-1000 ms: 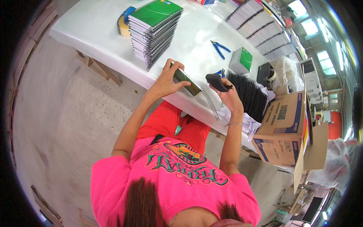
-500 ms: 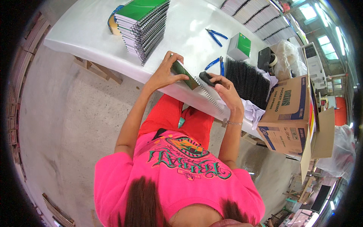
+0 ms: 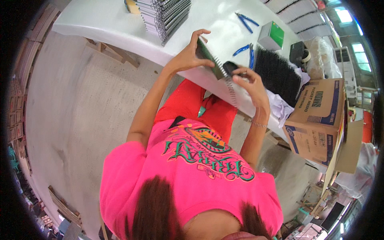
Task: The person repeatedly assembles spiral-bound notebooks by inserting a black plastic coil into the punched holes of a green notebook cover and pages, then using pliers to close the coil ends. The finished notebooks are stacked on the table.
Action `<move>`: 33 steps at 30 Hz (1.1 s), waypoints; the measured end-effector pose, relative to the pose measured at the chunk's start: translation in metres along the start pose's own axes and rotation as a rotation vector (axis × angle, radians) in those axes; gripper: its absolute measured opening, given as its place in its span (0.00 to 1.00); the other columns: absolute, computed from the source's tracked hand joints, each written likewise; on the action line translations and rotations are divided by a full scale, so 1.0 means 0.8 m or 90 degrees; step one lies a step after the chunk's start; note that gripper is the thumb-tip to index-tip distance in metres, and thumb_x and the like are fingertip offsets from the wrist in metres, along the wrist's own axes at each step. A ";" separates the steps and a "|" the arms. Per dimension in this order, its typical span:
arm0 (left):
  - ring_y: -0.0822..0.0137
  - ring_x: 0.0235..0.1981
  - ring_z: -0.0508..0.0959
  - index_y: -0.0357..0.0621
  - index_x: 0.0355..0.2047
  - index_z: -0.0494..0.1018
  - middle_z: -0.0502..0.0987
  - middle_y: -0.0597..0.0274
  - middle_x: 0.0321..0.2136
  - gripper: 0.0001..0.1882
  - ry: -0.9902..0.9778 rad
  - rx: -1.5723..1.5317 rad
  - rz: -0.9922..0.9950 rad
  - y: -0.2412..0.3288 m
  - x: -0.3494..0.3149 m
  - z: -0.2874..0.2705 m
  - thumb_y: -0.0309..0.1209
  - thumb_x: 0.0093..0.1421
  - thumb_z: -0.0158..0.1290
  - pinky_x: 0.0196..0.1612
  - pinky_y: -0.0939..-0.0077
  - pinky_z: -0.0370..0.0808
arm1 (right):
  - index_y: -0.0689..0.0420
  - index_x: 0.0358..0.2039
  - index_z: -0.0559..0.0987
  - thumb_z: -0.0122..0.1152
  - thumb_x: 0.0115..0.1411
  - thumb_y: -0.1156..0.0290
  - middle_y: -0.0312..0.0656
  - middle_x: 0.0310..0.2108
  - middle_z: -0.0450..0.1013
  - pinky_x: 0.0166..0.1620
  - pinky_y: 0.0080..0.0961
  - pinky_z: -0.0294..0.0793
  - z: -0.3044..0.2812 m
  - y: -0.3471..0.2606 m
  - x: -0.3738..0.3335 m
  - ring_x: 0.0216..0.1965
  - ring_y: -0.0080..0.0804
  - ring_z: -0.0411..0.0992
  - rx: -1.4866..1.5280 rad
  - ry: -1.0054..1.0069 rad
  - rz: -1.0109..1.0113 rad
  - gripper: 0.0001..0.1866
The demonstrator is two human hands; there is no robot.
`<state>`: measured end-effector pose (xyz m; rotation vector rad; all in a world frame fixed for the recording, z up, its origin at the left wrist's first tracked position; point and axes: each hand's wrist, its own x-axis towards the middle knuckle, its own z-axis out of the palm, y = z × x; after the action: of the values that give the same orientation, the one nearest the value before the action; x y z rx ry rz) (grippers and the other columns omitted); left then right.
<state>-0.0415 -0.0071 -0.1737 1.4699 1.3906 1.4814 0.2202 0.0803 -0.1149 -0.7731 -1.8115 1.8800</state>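
Note:
My left hand (image 3: 189, 57) grips a small green-covered memo pad (image 3: 204, 53), thumb on one side and fingers round the far edge. A thin spiral binding coil (image 3: 231, 93) runs along the pad's edge and sticks out past its near end. My right hand (image 3: 253, 83) holds a small black rounded object (image 3: 229, 67) against or just beside the coil; its kind cannot be made out. Both hands are above the front edge of the white-covered table (image 3: 100, 20). Blue-handled pliers (image 3: 250, 56) lie just beyond my right hand.
A stack of spiral-bound pads (image 3: 170, 20) stands at the far left. Another pair of blue pliers (image 3: 245, 22) and a block of green-topped pads (image 3: 273, 36) lie further back. To the right are a heap of black coils (image 3: 276, 74), crumpled white paper (image 3: 279, 106) and an open cardboard box (image 3: 314, 114).
The view has shifted, so the table things sit higher and further right. The coil now reaches further along the pad's edge, and less of it sticks out. Both hands keep their holds.

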 end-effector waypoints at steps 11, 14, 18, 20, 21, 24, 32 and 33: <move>0.63 0.48 0.68 0.55 0.63 0.52 0.60 0.60 0.46 0.54 -0.047 -0.018 -0.003 0.001 0.000 0.005 0.35 0.40 0.75 0.54 0.69 0.67 | 0.58 0.37 0.80 0.73 0.49 0.70 0.46 0.60 0.67 0.61 0.32 0.63 0.012 -0.018 0.008 0.59 0.33 0.65 -0.020 -0.057 -0.029 0.15; 0.65 0.48 0.68 0.55 0.63 0.53 0.60 0.61 0.45 0.53 -0.046 -0.028 0.024 -0.008 0.002 0.005 0.31 0.40 0.74 0.53 0.71 0.67 | 0.57 0.36 0.80 0.74 0.49 0.69 0.47 0.61 0.66 0.62 0.32 0.61 0.008 -0.019 0.011 0.60 0.35 0.64 -0.043 -0.109 -0.009 0.15; 0.66 0.48 0.66 0.55 0.63 0.54 0.60 0.62 0.45 0.52 -0.068 -0.050 -0.009 0.000 0.001 0.010 0.29 0.41 0.73 0.53 0.74 0.66 | 0.58 0.36 0.81 0.75 0.49 0.66 0.46 0.61 0.65 0.62 0.31 0.60 0.006 -0.014 0.014 0.60 0.36 0.65 0.013 -0.078 -0.054 0.15; 0.67 0.49 0.66 0.55 0.63 0.54 0.60 0.63 0.45 0.52 -0.081 -0.074 -0.024 -0.001 -0.001 0.008 0.29 0.41 0.73 0.54 0.75 0.66 | 0.58 0.35 0.81 0.74 0.49 0.65 0.46 0.61 0.65 0.62 0.30 0.61 0.020 -0.031 0.004 0.60 0.36 0.65 -0.012 -0.174 -0.106 0.16; 0.67 0.49 0.65 0.55 0.63 0.54 0.60 0.63 0.45 0.52 -0.091 -0.087 -0.030 0.000 -0.001 0.008 0.29 0.41 0.73 0.54 0.75 0.65 | 0.59 0.35 0.82 0.75 0.48 0.65 0.47 0.59 0.67 0.60 0.29 0.63 0.016 -0.027 0.009 0.58 0.37 0.67 -0.026 -0.183 -0.112 0.16; 0.67 0.49 0.65 0.55 0.62 0.54 0.59 0.64 0.44 0.51 -0.072 -0.077 0.008 -0.004 0.002 0.007 0.29 0.42 0.73 0.54 0.74 0.65 | 0.59 0.34 0.82 0.75 0.48 0.66 0.46 0.58 0.69 0.57 0.27 0.65 0.009 -0.022 0.032 0.55 0.34 0.68 -0.350 0.103 0.079 0.15; 0.67 0.49 0.65 0.54 0.62 0.54 0.59 0.64 0.43 0.50 -0.081 -0.075 -0.010 0.000 0.000 0.009 0.28 0.42 0.72 0.54 0.73 0.65 | 0.58 0.35 0.81 0.77 0.45 0.67 0.47 0.58 0.69 0.55 0.27 0.67 0.023 -0.044 -0.004 0.55 0.33 0.68 0.003 -0.151 -0.076 0.17; 0.67 0.48 0.66 0.54 0.62 0.54 0.59 0.64 0.43 0.50 -0.090 -0.077 -0.024 0.002 -0.002 0.009 0.28 0.42 0.72 0.54 0.73 0.65 | 0.58 0.35 0.81 0.77 0.45 0.66 0.47 0.58 0.68 0.56 0.27 0.67 0.024 -0.041 -0.001 0.56 0.34 0.68 -0.095 -0.124 -0.080 0.17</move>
<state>-0.0336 -0.0071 -0.1737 1.4360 1.2175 1.3851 0.2058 0.0672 -0.0821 -0.5253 -2.0874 1.8086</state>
